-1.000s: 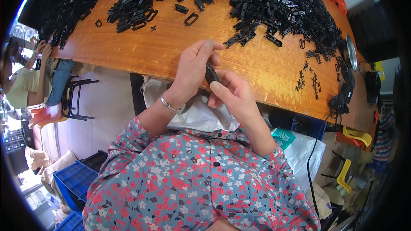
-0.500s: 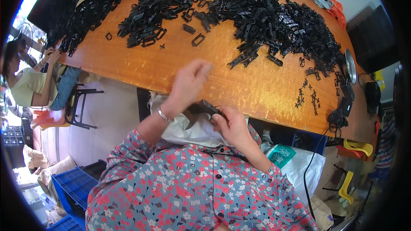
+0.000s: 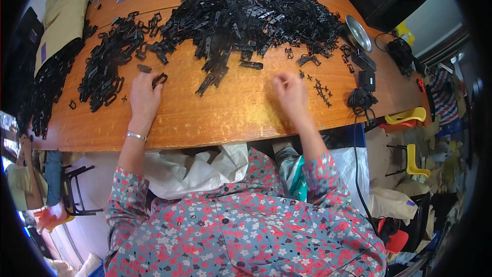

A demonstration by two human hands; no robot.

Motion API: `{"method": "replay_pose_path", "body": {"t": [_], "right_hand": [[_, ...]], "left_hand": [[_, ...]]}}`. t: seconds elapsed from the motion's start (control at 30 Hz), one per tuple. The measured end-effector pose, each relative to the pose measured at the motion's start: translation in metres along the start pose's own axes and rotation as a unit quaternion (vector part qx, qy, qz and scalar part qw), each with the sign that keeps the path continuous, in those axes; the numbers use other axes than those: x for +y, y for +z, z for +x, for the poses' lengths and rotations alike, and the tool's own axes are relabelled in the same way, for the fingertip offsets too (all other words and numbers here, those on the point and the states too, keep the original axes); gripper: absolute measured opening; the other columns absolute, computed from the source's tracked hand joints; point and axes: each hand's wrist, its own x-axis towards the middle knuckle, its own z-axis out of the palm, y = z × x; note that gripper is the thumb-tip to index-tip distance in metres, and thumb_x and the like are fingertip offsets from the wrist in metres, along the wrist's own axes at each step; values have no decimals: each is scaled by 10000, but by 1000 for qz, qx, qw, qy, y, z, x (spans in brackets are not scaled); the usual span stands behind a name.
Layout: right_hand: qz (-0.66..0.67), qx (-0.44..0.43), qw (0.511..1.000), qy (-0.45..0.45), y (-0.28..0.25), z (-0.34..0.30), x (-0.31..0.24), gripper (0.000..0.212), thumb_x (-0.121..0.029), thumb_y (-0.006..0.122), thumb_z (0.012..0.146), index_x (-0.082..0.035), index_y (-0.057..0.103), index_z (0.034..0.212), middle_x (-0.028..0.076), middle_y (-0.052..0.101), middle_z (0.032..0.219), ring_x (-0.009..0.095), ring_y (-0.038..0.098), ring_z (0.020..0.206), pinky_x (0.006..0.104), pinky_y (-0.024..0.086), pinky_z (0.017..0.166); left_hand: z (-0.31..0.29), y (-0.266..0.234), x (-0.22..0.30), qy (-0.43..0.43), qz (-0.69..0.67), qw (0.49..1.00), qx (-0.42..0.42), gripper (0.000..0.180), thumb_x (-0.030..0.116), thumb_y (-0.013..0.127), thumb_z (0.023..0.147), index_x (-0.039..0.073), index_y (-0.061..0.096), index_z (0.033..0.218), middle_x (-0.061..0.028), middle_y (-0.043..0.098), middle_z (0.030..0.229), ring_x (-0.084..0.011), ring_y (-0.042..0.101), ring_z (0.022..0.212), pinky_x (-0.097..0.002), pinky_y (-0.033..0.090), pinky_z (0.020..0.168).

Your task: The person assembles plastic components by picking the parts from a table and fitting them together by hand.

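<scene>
In the head view, the left hand (image 3: 145,97) is partly curled, its thumb and fingertips at a black, oblong, open-centred frame, apparently plastic (image 3: 161,79), on the wooden table's near side; whether they grip it cannot be told. A small black solid block (image 3: 144,68) lies just beyond the fingertips. The right hand (image 3: 292,92) is loosely curled above the table, near small black cross-shaped pieces (image 3: 321,91); whether it holds anything is hidden. The frame looks light, stiff and slightly slippery, its thin rails perhaps liable to snap if twisted; a gentle pinch across the long sides should suit it.
</scene>
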Motion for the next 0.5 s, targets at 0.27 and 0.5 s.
{"method": "replay_pose_path", "body": {"t": [0.27, 0.5], "right_hand": [[-241, 81, 967, 2, 10, 118, 94, 146, -111, 711, 910, -15, 786, 990, 225, 758, 991, 404, 734, 932, 475, 585, 846], [-269, 1, 961, 61, 9, 121, 68, 218, -239, 692, 952, -76, 798, 1050, 196, 772, 1043, 379, 734, 1016, 470, 571, 893]], "left_hand": [[-43, -9, 56, 63, -163, 982, -70, 445, -12, 740, 832, 45, 646, 1263, -154, 668, 1126, -358, 624, 1114, -442, 509, 960], [-61, 8, 94, 137, -227, 958, -108, 506, -45, 738, 810, 54, 638, 1295, -152, 678, 1132, -352, 624, 1104, -434, 519, 954]]}}
